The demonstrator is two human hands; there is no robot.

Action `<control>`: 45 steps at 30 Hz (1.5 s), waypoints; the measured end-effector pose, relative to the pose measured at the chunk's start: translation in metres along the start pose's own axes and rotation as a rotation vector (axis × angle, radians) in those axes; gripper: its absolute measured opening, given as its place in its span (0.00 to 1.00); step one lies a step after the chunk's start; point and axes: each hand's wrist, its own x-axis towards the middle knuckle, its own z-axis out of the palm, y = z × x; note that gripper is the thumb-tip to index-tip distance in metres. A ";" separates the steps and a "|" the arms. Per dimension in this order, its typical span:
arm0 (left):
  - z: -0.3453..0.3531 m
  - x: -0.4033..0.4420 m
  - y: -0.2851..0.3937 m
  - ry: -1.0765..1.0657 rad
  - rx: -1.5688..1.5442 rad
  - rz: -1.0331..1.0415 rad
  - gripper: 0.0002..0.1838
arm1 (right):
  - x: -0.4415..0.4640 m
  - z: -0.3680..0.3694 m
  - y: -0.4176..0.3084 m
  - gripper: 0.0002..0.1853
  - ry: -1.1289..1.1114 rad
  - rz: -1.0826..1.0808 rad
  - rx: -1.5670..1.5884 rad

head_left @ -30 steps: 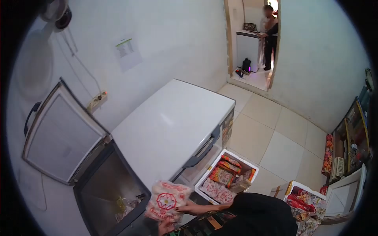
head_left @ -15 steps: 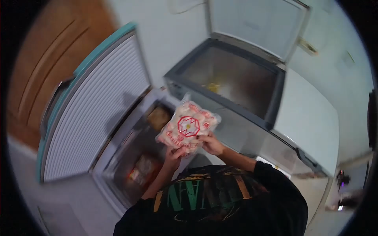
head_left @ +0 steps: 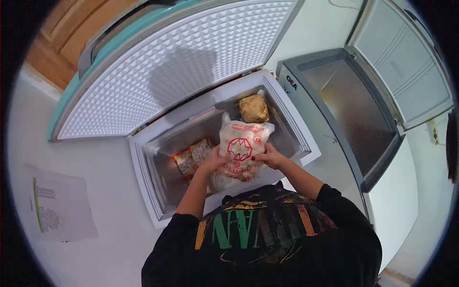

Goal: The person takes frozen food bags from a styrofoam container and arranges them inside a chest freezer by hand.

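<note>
A clear plastic bag with pale contents and red print (head_left: pixel 246 134) is held over the open chest freezer (head_left: pixel 301 138). My left hand (head_left: pixel 214 161) grips its lower left side and my right hand (head_left: pixel 272 157) its lower right side, with the thumb on the front. Both hands are closed on the bag. Beyond it, a brown wrapped bundle (head_left: pixel 253 108) lies in the freezer's far right corner. Left of my left hand are red-edged packets (head_left: pixel 192 157) on the freezer floor. Another clear bag (head_left: pixel 222 182) seems to lie beneath, partly hidden.
The freezer's teal-edged lid (head_left: pixel 119 81) stands raised at the back. To the right, a second grey-rimmed chest freezer (head_left: pixel 330 126) is open, its lid (head_left: pixel 401 57) up. A printed sheet (head_left: pixel 60 205) is at the left, and a wooden door (head_left: pixel 71 36) behind.
My view has turned left toward the near freezer. The bag has come from between the two freezers to over the near one's opening, still in both hands.
</note>
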 end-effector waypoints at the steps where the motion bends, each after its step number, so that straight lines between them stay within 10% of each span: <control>1: 0.005 0.006 -0.012 0.025 -0.060 -0.066 0.28 | 0.007 -0.009 0.009 0.29 0.003 0.074 -0.185; 18: 0.034 0.000 -0.045 0.220 -0.100 0.068 0.27 | 0.026 -0.026 0.027 0.30 -0.123 -0.014 -0.168; 24: 0.064 -0.009 -0.006 0.473 -0.567 -0.138 0.23 | 0.031 -0.002 0.006 0.28 0.075 0.024 -0.212; 26: 0.066 -0.004 -0.012 0.563 -0.500 0.172 0.21 | 0.027 0.007 -0.005 0.31 0.019 -0.159 -0.227; 39: 0.038 0.022 -0.042 0.451 -0.564 0.029 0.17 | 0.021 -0.005 -0.002 0.40 -0.019 -0.172 -0.498; 45: 0.043 0.036 -0.039 0.627 0.111 -0.023 0.21 | 0.024 -0.010 0.020 0.43 0.258 -0.242 -0.801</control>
